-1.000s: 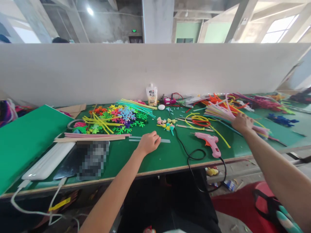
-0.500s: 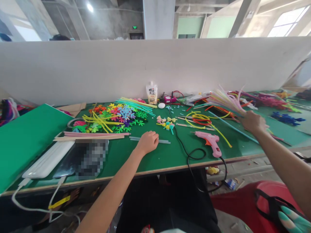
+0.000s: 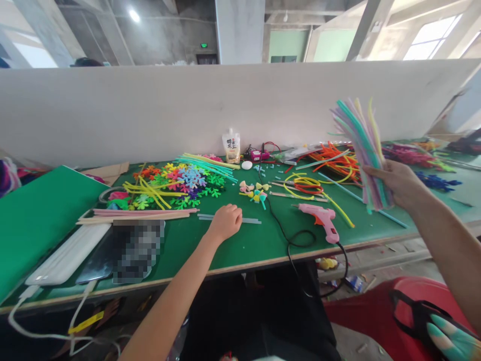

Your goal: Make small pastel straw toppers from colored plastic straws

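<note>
Far to the left of my left hand (image 3: pixel 226 222) I see a white power bank (image 3: pixel 67 253) beside a blurred-out patch. The left hand rests on the green table (image 3: pixel 259 245), fingers curled loosely over clear glue sticks (image 3: pixel 250 220). Behind it stands a white spouted pouch (image 3: pixel 231 147); its dark print is too small to read. Just left of my right hand (image 3: pixel 400 184) lies a pink glue gun (image 3: pixel 320 218). The right hand grips a pastel pipe-cleaner bundle (image 3: pixel 363 145), raised above the table
</note>
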`<action>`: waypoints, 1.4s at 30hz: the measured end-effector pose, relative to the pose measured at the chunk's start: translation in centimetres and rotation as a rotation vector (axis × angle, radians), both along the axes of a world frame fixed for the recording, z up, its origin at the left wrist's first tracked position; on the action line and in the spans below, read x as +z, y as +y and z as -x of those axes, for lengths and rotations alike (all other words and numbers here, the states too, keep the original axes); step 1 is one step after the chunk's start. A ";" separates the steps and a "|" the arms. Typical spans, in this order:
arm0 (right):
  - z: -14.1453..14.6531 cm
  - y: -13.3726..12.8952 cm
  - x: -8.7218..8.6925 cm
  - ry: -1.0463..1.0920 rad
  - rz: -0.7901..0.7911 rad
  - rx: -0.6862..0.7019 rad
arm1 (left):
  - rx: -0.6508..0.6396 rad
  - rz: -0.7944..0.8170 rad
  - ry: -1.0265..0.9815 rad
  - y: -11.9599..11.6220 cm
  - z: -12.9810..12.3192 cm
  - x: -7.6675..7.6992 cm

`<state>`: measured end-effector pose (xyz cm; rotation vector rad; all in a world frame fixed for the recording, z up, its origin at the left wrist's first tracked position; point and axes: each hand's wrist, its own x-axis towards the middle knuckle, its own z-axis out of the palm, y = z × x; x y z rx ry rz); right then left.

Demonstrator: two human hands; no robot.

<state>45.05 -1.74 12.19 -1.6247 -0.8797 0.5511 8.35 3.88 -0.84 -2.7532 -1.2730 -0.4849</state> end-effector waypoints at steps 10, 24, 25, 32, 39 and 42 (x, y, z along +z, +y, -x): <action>12.5 -5.0 0.6 0.373 -0.024 0.520 | 0.040 -0.016 -0.057 0.0 0.1 -0.1; 22.2 -6.0 -5.9 0.918 0.010 0.835 | 0.068 -0.088 -0.751 -3.8 0.1 2.1; 22.4 -6.1 -6.2 0.935 0.029 0.816 | 0.007 -0.078 -0.864 -4.8 -0.1 2.7; 23.1 -6.0 -7.3 0.945 0.039 0.694 | -0.174 0.026 -0.941 -8.4 -1.1 5.0; 22.7 -5.9 -7.9 0.994 0.082 0.647 | -0.001 0.185 -1.019 -6.7 -1.2 4.7; 22.5 -5.3 -7.3 1.173 0.104 0.667 | 0.089 0.232 -1.270 -4.0 -1.4 5.2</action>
